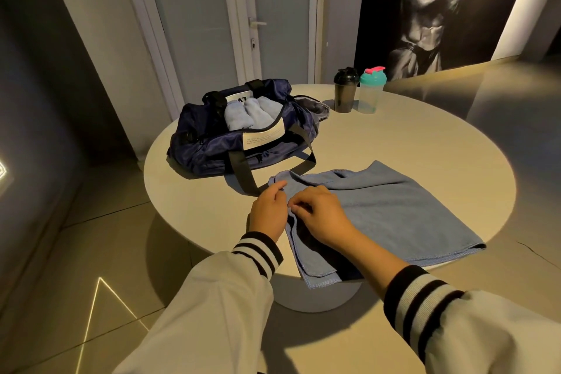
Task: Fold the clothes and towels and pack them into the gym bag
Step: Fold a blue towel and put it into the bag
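Judging by how it drapes, the blue towel [394,209] is going to be light and totally floppy. It looks like microfibre, with a fine nap and a stitched hem, so there's no stiffness to help you and it'll sag wherever you're not holding it. It's lying mostly flat on the near side of the round table [409,136], doubled over by the look of it, with one corner hanging off the near edge. Best place to grab is along the hem or at the corners imo, two points well apart so it stays taut.

The right hand [318,215] has its fingertips curled, pinching the towel's left hem. The left hand [268,206] is just beside it on the same edge, touching the cloth, but I honestly can't tell if it's gripping or just resting.

Behind that the navy gym bag [212,143] sits open: slick nylon, soft-sided, dark webbing straps, with pale blue folded towels [246,114] stood inside. The tabletop is smooth, matte and beige. On its far side are a black shaker bottle [344,91] and a clear shaker with a teal lid [370,91], side by side.
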### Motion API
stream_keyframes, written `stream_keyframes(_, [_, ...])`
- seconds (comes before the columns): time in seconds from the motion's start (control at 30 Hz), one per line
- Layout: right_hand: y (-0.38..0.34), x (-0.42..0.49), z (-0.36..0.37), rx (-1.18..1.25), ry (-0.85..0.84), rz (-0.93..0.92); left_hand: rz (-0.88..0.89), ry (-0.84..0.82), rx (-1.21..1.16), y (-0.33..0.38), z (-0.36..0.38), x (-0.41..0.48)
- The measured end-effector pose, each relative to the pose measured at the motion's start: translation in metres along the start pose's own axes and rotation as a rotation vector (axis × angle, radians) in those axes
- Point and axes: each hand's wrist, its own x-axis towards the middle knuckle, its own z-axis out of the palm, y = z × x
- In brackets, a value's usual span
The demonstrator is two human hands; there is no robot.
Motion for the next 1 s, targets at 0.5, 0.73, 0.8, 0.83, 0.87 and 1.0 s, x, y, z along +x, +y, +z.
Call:
stream_keyframes(0.5, [0.018,0.000,-0.010,-0.022,-0.048,0.105,0.066,-0.061,0.167,-0.003,0.000,0.009])
stream_keyframes(0.73, [0.038,0.014,-0.012,-0.257,-0.101,0.236,0.118,-0.097,0.545,-0.008,-0.007,0.022])
stream_keyframes(0.8, [0.041,0.026,-0.014,-0.317,-0.110,0.287,0.137,-0.099,0.543,-0.014,-0.007,0.020])
stream_keyframes(0.83, [0.041,0.030,-0.015,-0.354,-0.133,0.296,0.142,-0.096,0.545,-0.015,-0.007,0.021])
stream_keyframes(0.87, [0.041,0.034,-0.015,-0.383,-0.154,0.306,0.146,-0.096,0.549,-0.016,-0.007,0.023])
stream_keyframes(1.0, [0.043,0.043,-0.016,-0.442,-0.175,0.308,0.160,-0.108,0.599,-0.017,-0.006,0.025])
